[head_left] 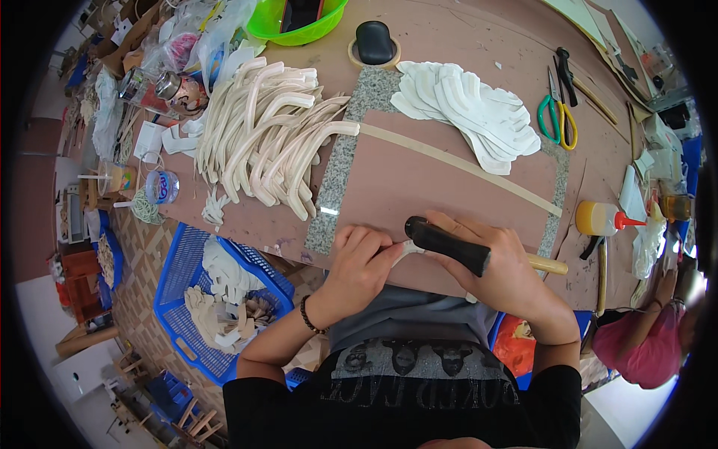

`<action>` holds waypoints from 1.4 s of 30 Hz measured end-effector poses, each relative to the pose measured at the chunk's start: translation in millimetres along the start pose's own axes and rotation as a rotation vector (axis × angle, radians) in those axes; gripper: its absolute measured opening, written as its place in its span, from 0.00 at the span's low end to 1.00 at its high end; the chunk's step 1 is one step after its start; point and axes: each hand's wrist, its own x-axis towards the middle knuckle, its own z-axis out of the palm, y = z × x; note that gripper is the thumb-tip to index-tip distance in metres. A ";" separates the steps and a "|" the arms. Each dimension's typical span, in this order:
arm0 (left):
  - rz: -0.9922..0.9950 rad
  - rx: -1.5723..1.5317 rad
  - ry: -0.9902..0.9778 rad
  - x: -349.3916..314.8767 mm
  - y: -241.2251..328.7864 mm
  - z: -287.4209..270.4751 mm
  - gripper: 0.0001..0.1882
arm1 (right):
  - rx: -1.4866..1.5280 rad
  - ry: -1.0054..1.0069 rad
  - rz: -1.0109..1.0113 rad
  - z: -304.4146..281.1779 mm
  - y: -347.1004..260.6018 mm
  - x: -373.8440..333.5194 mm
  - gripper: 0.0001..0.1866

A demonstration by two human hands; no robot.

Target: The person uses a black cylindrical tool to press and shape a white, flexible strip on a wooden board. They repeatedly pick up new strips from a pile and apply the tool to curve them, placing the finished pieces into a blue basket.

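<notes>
The left hand (359, 262), fingers bent, pinches a slim white strip (410, 250) near the front of the speckled granite slab (366, 93); the right hand (499, 262) grips a black-headed, wooden-handled hammer (449, 244). Left of the slab, a perforated blue plastic basket (173, 299) holds pale pieces; beyond it, a glossy green bowl (303, 34) holds a dark device (301, 13).

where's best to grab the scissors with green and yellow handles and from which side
Probably best gripped by the green handle loop and yellow handle loop of the scissors, coming from the person's near side: both loops face that way, while the metal blades point away beside a black tool. The right hand is nearer, but holds a thick black cylindrical tool.
</notes>
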 end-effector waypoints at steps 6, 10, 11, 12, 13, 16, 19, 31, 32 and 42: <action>0.055 0.011 -0.100 8.5 -0.6 -9.7 0.11 | -0.055 -0.016 -0.041 13.5 5.1 -4.3 0.26; -0.049 -0.050 -0.077 -1.3 0.9 -11.8 0.12 | -0.035 -0.069 0.017 9.7 2.7 -3.3 0.27; -0.023 0.022 -0.074 -2.5 6.6 -10.4 0.12 | -0.043 -0.040 -0.012 8.4 3.0 -1.0 0.27; 0.001 0.093 -0.071 -2.8 10.6 -9.7 0.12 | -0.050 -0.012 -0.041 8.0 3.4 0.9 0.27; 0.001 0.115 -0.077 -2.9 12.8 -9.4 0.12 | -0.025 0.001 -0.060 8.6 3.5 1.6 0.27; -0.061 0.075 -0.082 -4.3 14.3 -10.4 0.11 | 0.006 -0.004 -0.074 10.8 3.4 1.8 0.27; -0.139 -0.009 -0.060 -9.1 12.1 -11.5 0.10 | -0.029 -0.064 -0.032 12.2 4.1 0.7 0.28; -0.102 0.186 0.013 -21.8 28.8 -4.2 0.11 | 0.039 -0.114 -0.008 5.2 -6.4 10.3 0.24; -0.121 0.169 0.016 -21.9 28.6 -3.6 0.11 | 0.062 -0.111 -0.021 5.5 -7.4 10.0 0.24; 0.007 0.431 -0.051 -38.4 38.6 4.5 0.17 | 0.032 -0.075 -0.133 14.0 -7.9 12.3 0.28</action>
